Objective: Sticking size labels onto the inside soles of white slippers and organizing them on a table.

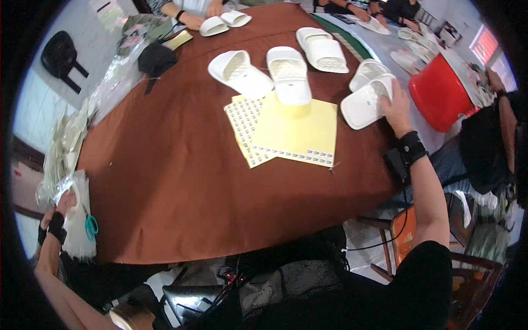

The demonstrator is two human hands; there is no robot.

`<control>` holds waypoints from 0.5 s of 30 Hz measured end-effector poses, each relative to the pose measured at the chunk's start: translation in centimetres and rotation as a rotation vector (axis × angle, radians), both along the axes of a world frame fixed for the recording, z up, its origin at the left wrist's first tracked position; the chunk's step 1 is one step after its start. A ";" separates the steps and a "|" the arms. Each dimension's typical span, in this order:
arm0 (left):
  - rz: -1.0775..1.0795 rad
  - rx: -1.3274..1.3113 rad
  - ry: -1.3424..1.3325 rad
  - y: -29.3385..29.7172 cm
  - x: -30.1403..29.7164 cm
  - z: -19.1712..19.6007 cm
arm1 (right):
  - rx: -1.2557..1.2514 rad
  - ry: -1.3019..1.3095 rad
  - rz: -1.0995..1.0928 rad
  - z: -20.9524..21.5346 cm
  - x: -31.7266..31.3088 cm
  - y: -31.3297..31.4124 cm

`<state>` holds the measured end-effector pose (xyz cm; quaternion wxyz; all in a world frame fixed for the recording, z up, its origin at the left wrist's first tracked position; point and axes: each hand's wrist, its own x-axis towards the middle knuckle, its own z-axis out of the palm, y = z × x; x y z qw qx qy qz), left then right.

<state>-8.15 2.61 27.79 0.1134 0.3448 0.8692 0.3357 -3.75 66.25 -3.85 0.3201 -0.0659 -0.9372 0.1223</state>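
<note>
At the table's right side, my right hand (397, 107) grips a white slide sandal (362, 108) by its edge near the strap. Its mate (367, 72) lies just behind, partly covered. More white slides rest nearby: one turned askew (242, 74), one pointing toward me (288, 74), and an overlapping pair (323, 52). Under the middle slide's toe are yellow sticker sheets (297, 129), overlapping, with rows of small labels. Far left, my left hand (66, 202) is at a clear plastic-wrapped white bundle (80, 231); its fingers are partly hidden. Teal-handled scissors (91, 226) lie on that bundle.
A brown cloth covers the table (181, 181). Another person's hand (192, 21) is near a pair of slides (225, 23) at the far edge. Plastic bags (69, 137) line the left edge. A red bucket (440, 91) and a chair (403, 228) stand right.
</note>
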 end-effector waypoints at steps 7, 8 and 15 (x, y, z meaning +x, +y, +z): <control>0.244 -0.028 0.015 -11.8 -0.2 -1.5 | 0.045 0.034 0.066 -1.9 -1.0 1.6; 0.277 -0.034 0.004 -13.3 0.0 -2.3 | 0.056 0.026 0.050 -1.9 -1.1 1.8; 0.541 -0.117 -0.114 -24.1 4.5 -8.5 | 0.102 -0.105 0.032 -0.5 -1.8 2.6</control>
